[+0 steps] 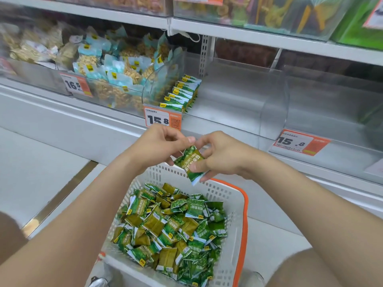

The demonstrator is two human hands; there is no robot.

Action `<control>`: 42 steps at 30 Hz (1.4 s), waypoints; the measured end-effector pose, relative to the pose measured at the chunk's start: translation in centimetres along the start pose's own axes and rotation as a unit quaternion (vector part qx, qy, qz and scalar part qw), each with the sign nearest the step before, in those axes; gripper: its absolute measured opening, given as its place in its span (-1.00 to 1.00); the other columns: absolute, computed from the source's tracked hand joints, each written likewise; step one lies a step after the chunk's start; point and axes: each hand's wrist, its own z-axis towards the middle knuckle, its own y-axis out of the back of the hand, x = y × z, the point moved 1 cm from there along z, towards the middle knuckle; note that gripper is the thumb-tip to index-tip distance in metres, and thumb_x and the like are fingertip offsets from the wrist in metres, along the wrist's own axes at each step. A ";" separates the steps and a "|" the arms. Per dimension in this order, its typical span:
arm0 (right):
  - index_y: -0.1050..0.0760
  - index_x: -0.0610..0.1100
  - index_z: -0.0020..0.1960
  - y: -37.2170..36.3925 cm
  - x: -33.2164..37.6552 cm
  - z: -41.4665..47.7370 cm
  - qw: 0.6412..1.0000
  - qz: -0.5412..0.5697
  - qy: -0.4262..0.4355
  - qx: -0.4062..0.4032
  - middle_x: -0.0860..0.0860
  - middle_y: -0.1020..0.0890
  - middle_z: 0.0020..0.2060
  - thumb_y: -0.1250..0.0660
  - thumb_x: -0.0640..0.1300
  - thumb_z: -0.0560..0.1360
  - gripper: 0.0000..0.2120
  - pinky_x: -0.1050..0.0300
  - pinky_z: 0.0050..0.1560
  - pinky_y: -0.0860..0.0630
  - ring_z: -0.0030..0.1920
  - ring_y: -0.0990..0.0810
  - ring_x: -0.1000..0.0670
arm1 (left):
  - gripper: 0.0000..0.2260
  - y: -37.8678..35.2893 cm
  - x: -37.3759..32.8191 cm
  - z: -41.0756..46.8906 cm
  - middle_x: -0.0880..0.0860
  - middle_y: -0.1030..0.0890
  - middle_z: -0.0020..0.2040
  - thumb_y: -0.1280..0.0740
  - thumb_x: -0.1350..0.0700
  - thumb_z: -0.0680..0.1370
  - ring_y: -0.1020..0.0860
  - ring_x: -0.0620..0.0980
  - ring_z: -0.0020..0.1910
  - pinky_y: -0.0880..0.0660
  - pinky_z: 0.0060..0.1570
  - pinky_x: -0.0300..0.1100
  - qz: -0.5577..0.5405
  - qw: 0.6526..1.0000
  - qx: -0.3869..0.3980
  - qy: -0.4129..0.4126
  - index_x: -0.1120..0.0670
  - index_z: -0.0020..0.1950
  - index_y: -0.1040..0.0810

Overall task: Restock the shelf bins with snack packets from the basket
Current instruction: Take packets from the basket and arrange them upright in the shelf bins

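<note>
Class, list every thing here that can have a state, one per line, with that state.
left hand, pinches the upper end of the held packet.
right hand, grips its lower end.
held packet, tilted, above the basket.
basket, holds a loose heap of green packets.
middle bin, mostly bare, one upright row at its left side.
left bin, heaped with pale-blue packets.

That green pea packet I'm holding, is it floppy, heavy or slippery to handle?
Probably light: the left hand and right hand pinch the green pea packet by fingertips alone. Likely fairly stiff, since the row of packets in the bin stands on edge. Its glossy film may slip.
</note>
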 end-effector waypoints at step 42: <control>-0.50 -0.22 -0.20 2.1 8.8 13.4 0.988 -0.097 -0.099 -0.068 -0.17 -0.75 0.03 -0.54 -0.28 0.46 -0.79 -0.01 0.22 -0.63 0.07 -0.74 -0.05 | -0.69 3.0 2.2 3.5 -0.01 -0.45 0.27 -0.32 0.26 0.48 -0.53 0.06 0.17 -0.55 0.15 0.04 0.220 0.898 -0.349 -0.152 -0.06 0.14 -0.59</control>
